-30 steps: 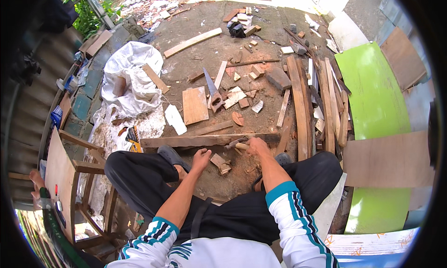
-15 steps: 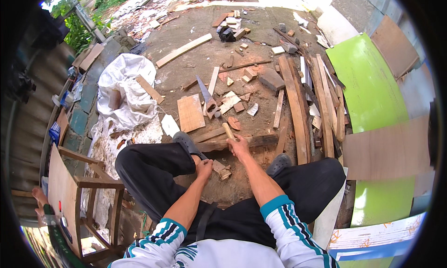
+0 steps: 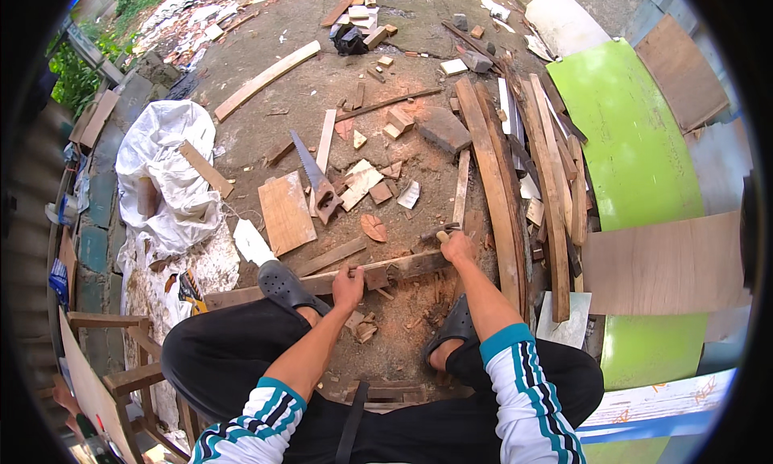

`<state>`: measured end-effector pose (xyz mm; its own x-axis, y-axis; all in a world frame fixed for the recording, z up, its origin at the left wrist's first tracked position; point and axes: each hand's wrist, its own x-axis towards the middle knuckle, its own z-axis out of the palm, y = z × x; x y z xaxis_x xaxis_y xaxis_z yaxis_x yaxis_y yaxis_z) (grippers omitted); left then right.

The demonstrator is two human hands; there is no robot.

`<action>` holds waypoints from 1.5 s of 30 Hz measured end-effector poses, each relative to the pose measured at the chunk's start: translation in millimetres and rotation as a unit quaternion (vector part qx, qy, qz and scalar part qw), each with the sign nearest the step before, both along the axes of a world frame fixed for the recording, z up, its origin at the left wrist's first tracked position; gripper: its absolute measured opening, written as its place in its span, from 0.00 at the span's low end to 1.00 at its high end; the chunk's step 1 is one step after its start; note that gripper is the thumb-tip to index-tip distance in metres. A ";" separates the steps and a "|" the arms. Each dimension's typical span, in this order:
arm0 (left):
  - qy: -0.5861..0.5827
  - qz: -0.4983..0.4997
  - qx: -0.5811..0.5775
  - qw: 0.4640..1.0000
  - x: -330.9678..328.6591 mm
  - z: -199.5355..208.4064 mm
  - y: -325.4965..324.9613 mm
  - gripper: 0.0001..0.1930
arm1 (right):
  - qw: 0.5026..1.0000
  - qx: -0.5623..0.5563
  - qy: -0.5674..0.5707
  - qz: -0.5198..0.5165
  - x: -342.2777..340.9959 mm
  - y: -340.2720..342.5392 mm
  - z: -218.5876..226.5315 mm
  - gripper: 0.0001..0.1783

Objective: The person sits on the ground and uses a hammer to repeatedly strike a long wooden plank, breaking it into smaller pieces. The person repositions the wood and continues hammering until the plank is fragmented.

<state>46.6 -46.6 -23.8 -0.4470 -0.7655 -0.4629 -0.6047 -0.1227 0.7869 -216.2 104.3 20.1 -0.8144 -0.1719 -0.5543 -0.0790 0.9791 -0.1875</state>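
My right hand [image 3: 458, 248] is closed around the hammer [image 3: 440, 232], its head just above the right end of a long wooden beam [image 3: 411, 265]. The beam lies crosswise in front of me, by my left clog [image 3: 291, 287]. My left hand [image 3: 349, 288] is at the near edge of the beam, its fingers pinched together; whatever is between them is too small to make out. Beyond the beam lies a handsaw [image 3: 322, 192] with a wooden handle, beside a square plywood piece [image 3: 287, 213]. Wood chips [image 3: 364, 327] are scattered below my left hand.
Long planks [image 3: 495, 182] lie in a pile at the right, beside a green panel [image 3: 636, 134] and a plywood sheet [image 3: 664, 263]. A white sack [image 3: 169, 154] sits at the left, near a wooden frame [image 3: 133, 375]. A grey block [image 3: 443, 130] and several offcuts litter the ground ahead.
My left hand has moved up from beside my foot to the beam. My right hand has carried the hammer to the right and turned it. The whole view has shifted, showing more of the beam.
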 end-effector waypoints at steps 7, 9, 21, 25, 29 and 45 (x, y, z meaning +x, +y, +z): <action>0.000 -0.080 -0.126 0.989 -154.2 -15.7 -99.6 0.24 | 0.996 0.004 0.043 0.072 -24.8 -37.2 -18.4 0.12; -0.011 -0.078 -0.130 0.988 -199.8 -41.5 -130.8 0.27 | 0.997 0.002 0.026 0.074 -29.3 -52.5 -7.1 0.13; -0.124 -0.216 -0.329 0.911 -466.0 -75.3 -216.6 0.54 | 0.996 0.011 -0.074 0.041 -73.0 -70.6 5.3 0.12; -0.194 -0.339 -0.328 0.860 -473.1 -86.9 -254.9 0.53 | 0.996 0.004 -0.079 0.048 -76.9 -83.4 4.2 0.12; -0.188 -0.358 -0.413 0.816 -448.2 -71.6 -247.2 0.48 | 0.995 0.014 -0.092 0.042 -78.3 -85.1 6.6 0.12; -0.241 -0.143 -0.205 0.938 71.3 43.6 -27.6 0.45 | 0.994 -0.003 -0.040 0.102 0.6 22.3 -49.4 0.18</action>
